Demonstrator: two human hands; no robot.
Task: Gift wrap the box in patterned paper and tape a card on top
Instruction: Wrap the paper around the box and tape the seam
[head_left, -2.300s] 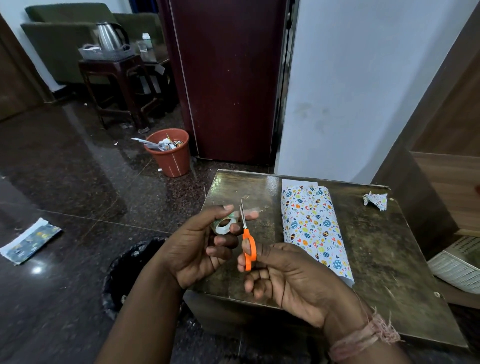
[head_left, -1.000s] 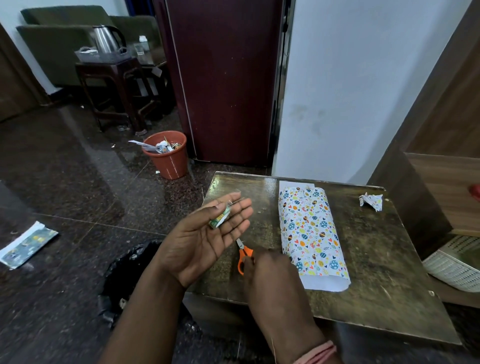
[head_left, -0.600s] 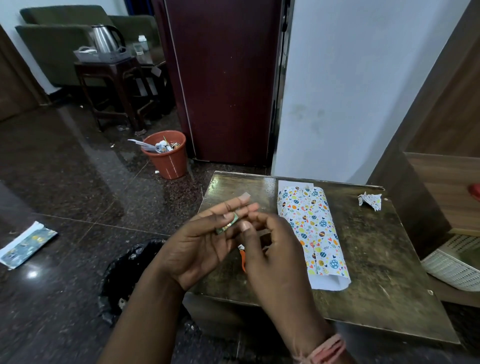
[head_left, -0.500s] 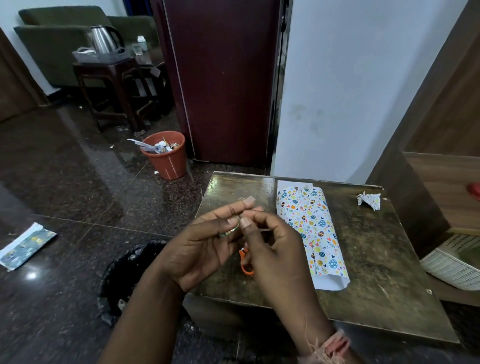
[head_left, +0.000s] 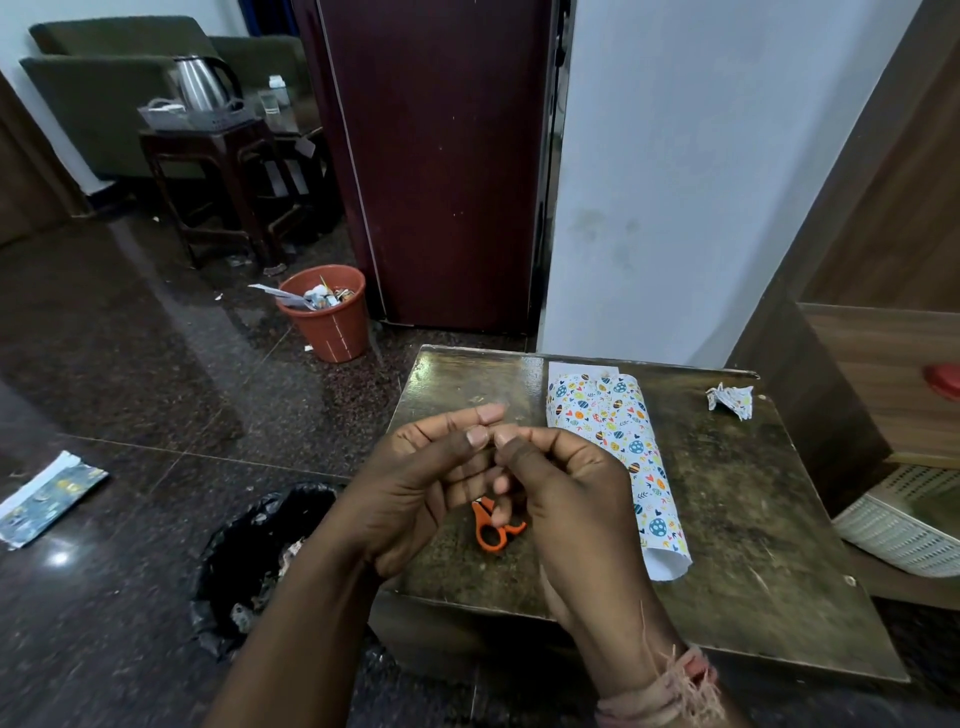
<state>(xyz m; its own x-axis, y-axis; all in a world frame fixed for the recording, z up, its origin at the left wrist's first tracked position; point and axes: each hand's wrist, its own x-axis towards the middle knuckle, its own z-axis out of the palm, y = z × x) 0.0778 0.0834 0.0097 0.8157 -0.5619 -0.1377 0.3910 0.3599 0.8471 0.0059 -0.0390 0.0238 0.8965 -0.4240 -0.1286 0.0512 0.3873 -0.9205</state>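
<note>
The box (head_left: 618, 452), rolled in white paper patterned with coloured eggs and hearts, lies lengthwise on the brown table (head_left: 753, 519); its near end shows open white paper. My left hand (head_left: 415, 483) and right hand (head_left: 566, 493) meet above the table just left of the box. The left hand's fingers curl round the small tape roll, which is hidden between the hands. My right thumb and forefinger pinch at it, beside the left thumb. Orange-handled scissors (head_left: 491, 530) lie on the table beneath the hands, partly covered. No card is visible.
A crumpled scrap of patterned paper (head_left: 730, 400) sits at the table's far right corner. A black bin bag (head_left: 254, 556) stands on the floor left of the table, an orange bin (head_left: 327, 312) further back. A white basket (head_left: 898, 525) is on the right.
My right hand put the scissors down on the table and came up to the tape roll in my left hand. The two hands have closed together over it.
</note>
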